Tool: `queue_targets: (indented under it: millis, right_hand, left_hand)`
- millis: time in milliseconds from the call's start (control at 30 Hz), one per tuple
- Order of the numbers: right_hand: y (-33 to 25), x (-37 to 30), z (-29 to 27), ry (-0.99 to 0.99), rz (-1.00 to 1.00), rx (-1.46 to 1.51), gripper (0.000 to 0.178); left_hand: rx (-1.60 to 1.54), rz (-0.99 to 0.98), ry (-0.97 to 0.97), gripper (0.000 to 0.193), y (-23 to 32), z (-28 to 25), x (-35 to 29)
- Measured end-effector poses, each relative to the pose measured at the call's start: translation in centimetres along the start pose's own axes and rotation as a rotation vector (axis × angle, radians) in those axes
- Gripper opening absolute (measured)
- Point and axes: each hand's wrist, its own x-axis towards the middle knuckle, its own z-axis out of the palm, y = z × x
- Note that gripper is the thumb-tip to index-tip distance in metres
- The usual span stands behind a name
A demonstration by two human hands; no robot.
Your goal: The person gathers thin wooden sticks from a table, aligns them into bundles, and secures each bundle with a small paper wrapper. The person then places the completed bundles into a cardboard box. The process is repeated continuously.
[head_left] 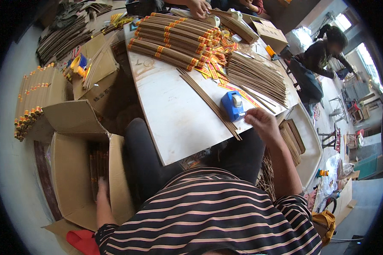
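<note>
My left hand point(102, 187) reaches down into an open cardboard box point(74, 148) at the lower left. It touches dark bundles of incense-like sticks point(98, 163) standing in the box; its fingers are lost in shadow. At the table's right edge my right hand point(261, 121) is closed in a pinch beside a blue tape dispenser point(232, 106) with a roll of clear tape. What the pinch holds, if anything, is too small to make out. A few loose thin brown sticks point(206, 102) lie across the white table point(170, 114), left of the dispenser.
Banded stick bundles point(170, 36) are stacked at the table's far side, near loose sticks point(257, 76) and red-yellow paper labels point(212, 70). More bundles point(32, 97) stand on the left. Another person's hand point(198, 7) is at the far edge; a person point(315, 63) bends at the right.
</note>
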Motion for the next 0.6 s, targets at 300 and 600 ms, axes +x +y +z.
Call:
queue_targets:
  millis: [300,600]
  right_hand:
    - [7.0,8.9,-9.0,0.156,-0.1,-0.804,0.022]
    - [11.3,14.1,-8.6,0.13,-0.112,-1.123,0.014]
  left_hand:
    - [-0.535,0.421,0.915,0.02,22.2,-3.0,-12.1]
    - [0.021,1.004,0.709,0.021,33.7,10.5,-19.8]
